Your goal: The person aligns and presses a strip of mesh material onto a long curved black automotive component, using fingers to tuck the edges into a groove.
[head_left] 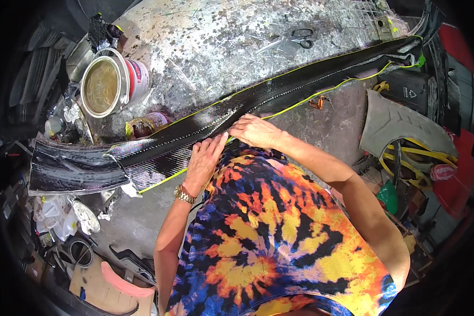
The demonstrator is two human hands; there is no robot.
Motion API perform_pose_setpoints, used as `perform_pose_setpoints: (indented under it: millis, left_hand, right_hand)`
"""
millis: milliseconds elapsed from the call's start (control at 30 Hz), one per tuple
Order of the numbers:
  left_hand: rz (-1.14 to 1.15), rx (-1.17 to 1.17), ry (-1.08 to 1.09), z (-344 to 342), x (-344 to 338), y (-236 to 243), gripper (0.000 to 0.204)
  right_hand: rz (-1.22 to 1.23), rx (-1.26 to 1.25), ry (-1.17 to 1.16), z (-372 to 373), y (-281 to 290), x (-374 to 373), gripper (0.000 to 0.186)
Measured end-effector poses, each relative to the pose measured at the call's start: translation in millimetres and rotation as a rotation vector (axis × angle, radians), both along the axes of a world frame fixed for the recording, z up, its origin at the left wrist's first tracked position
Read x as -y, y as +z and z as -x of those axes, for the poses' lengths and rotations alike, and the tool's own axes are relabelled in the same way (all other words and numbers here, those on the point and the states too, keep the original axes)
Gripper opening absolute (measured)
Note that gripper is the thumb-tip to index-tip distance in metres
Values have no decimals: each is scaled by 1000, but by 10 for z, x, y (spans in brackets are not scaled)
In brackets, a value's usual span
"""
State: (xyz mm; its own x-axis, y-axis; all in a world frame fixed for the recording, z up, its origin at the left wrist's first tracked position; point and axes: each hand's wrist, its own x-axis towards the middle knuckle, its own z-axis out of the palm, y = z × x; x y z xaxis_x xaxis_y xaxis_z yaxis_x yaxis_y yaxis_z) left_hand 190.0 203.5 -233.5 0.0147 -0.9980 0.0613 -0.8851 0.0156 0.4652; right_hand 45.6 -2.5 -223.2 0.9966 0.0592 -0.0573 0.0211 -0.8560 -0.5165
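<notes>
Carbon cloth [279, 92], one long black strip edged in yellow, lay diagonally across the bench [205, 47], already draped over a long mould and appearing smoothed along most of its length. The left hand [205, 158] pressed flat on it, fingers spread, holding nothing. The right hand [255, 130] pinched its near edge, seemingly mid-tuck. One open bucket [108, 84] and one pair of scissors [295, 39] sat beyond.
</notes>
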Motion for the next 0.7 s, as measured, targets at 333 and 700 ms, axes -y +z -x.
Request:
perform_pose_setpoints:
  millis: [333, 700]
  left_hand:
    - [-117, -256, 105, -7, 130, -52, 71]
    - [0, -432, 191, 134, 346, -207, 73]
  right_hand:
    - [-114, -166, -162, 24, -75, 374, 29]
    - [-187, -278, -215, -89, -58, 397, 21]
